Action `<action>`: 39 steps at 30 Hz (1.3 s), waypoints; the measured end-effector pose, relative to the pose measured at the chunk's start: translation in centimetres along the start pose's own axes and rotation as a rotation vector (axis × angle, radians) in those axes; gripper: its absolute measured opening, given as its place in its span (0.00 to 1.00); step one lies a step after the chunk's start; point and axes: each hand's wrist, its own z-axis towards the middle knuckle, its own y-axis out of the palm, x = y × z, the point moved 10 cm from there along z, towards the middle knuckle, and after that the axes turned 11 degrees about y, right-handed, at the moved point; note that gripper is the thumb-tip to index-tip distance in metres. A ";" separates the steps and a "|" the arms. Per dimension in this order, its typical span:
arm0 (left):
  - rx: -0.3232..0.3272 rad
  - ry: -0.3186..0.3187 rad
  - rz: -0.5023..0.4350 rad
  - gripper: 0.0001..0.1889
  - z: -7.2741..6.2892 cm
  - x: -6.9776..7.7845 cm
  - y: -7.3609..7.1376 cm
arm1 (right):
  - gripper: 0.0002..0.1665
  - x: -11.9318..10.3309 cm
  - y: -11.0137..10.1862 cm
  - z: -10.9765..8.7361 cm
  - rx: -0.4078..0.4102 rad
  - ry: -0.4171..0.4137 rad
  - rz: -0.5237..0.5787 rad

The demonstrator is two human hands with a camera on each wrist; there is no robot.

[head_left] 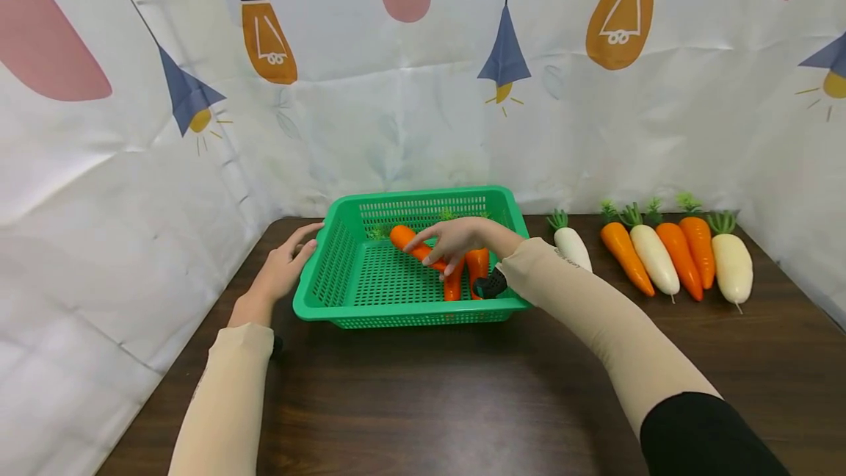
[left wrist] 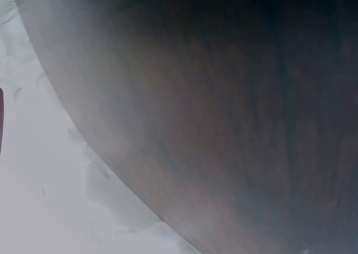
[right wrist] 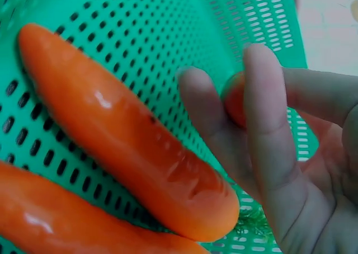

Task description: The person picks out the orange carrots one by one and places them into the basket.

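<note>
Both our hands are at the green basket (head_left: pixel 317 281): our left hand (head_left: pixel 283 269) rests with relaxed fingers against the basket's left rim, while our right hand (head_left: pixel 456 241) reaches in over the right side and holds an orange carrot (head_left: pixel 413 242) between loosely curled fingers (right wrist: pixel 263 120), just above the basket floor. On the dark table (head_left: pixel 463 402) the basket sits near the far left. Two more carrots (head_left: pixel 465 274) already lie inside it, under our right hand. Well to the right, a row of vegetables (head_left: pixel 674 255) waits on the table: three orange carrots and three white radishes, one radish (head_left: pixel 571 244) lying closest to the basket. We judge the loading about a third done, with three carrots in or going in and six pieces left outside.
</note>
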 end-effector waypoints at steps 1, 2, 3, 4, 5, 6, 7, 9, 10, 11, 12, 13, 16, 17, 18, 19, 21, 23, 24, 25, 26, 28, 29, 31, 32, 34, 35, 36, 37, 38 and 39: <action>0.000 0.001 0.000 0.28 0.0 0.0 0.0 | 0.32 0.1 0.0 0.1 0.004 0.009 -0.006; 0.001 0.003 0.001 0.28 0.1 0.0 0.0 | 0.32 0.2 0.1 0.1 0.008 0.014 -0.010; 0.002 0.003 0.001 0.28 0.1 0.0 0.0 | 0.32 0.2 0.0 0.1 0.016 0.017 -0.019; 0.002 0.004 0.001 0.28 0.1 0.0 0.0 | 0.32 0.2 0.0 0.1 0.024 0.018 -0.033; 0.002 0.005 0.001 0.28 0.1 0.0 -0.1 | 0.32 0.2 0.0 0.1 0.032 0.016 -0.048; 0.001 0.005 0.001 0.28 0.1 0.0 -0.1 | 0.32 0.1 0.0 0.1 0.037 0.012 -0.065; 0.001 0.006 0.000 0.28 0.1 0.0 -0.1 | 0.32 0.1 0.1 0.0 0.041 0.007 -0.082; 0.002 0.005 0.001 0.28 0.1 -0.1 -0.1 | 0.31 -0.1 0.3 0.1 0.041 -0.003 -0.117; 0.002 0.005 0.001 0.28 0.1 -0.1 -0.1 | 0.31 -0.2 0.5 0.1 0.039 -0.006 -0.132; 0.002 0.005 0.001 0.28 0.1 -0.1 -0.1 | 0.31 -0.2 0.6 0.2 0.036 -0.009 -0.145; 0.003 0.005 0.002 0.28 0.0 -0.1 -0.1 | 0.31 -0.3 0.8 0.2 0.034 -0.010 -0.168; 0.003 0.004 0.003 0.28 0.0 -0.2 -0.1 | 0.31 -0.3 1.0 0.3 0.032 -0.007 -0.195; 0.000 0.002 0.004 0.28 0.0 -0.3 0.0 | 0.31 -0.1 1.4 0.6 0.040 0.007 -0.287; -0.001 0.002 0.004 0.28 0.0 -0.3 0.0 | 0.31 0.0 1.4 0.7 0.046 0.013 -0.313; -0.001 0.002 0.004 0.28 0.1 -0.3 0.0 | 0.31 0.1 1.5 0.7 0.050 0.020 -0.335; -0.002 0.002 0.004 0.28 0.1 -0.4 0.1 | 0.31 0.1 1.5 0.7 0.054 0.026 -0.350; -0.001 0.004 0.002 0.28 0.2 -0.4 0.1 | 0.31 0.0 1.6 0.6 0.065 0.031 -0.367; 0.003 0.007 -0.001 0.28 0.3 -0.3 0.1 | 0.32 0.0 1.6 0.4 0.071 0.032 -0.380; 0.005 0.008 -0.001 0.28 0.3 -0.3 0.1 | 0.32 -0.1 1.7 0.4 0.073 0.030 -0.386; 0.007 0.008 -0.002 0.28 0.4 -0.3 0.1 | 0.32 -0.1 1.7 0.3 0.075 0.026 -0.392; 0.008 0.009 -0.002 0.28 0.4 -0.3 0.1 | 0.32 -0.2 1.7 0.3 0.077 0.022 -0.395; 0.010 0.008 -0.003 0.28 0.4 -0.2 0.1 | 0.31 -0.2 1.8 0.4 0.077 0.017 -0.400; 0.010 0.007 -0.002 0.28 0.3 -0.2 0.1 | 0.31 -0.2 1.8 0.4 0.074 0.016 -0.400; 0.008 0.008 -0.001 0.28 0.3 -0.2 0.1 | 0.30 -0.1 1.8 0.5 0.068 0.016 -0.404; 0.005 0.008 0.000 0.28 0.3 -0.2 0.1 | 0.30 -0.1 1.9 0.6 0.063 0.018 -0.402; 0.005 0.008 0.000 0.28 0.2 -0.2 0.1 | 0.30 -0.1 2.0 0.7 0.051 0.020 -0.406; 0.004 0.008 0.000 0.28 0.2 -0.2 0.1 | 0.30 0.0 2.0 0.7 0.047 0.019 -0.411; 0.004 0.007 -0.001 0.28 0.2 -0.2 0.1 | 0.30 0.0 2.0 0.8 0.045 0.018 -0.413; 0.004 0.004 -0.001 0.28 0.1 -0.2 0.1 | 0.30 0.0 2.0 0.8 0.044 0.017 -0.411; 0.003 0.002 0.000 0.28 0.1 -0.2 0.1 | 0.30 0.0 2.0 0.7 0.048 0.012 -0.410; 0.003 0.000 0.000 0.28 0.0 -0.2 0.1 | 0.30 -0.1 1.9 0.6 0.053 0.007 -0.411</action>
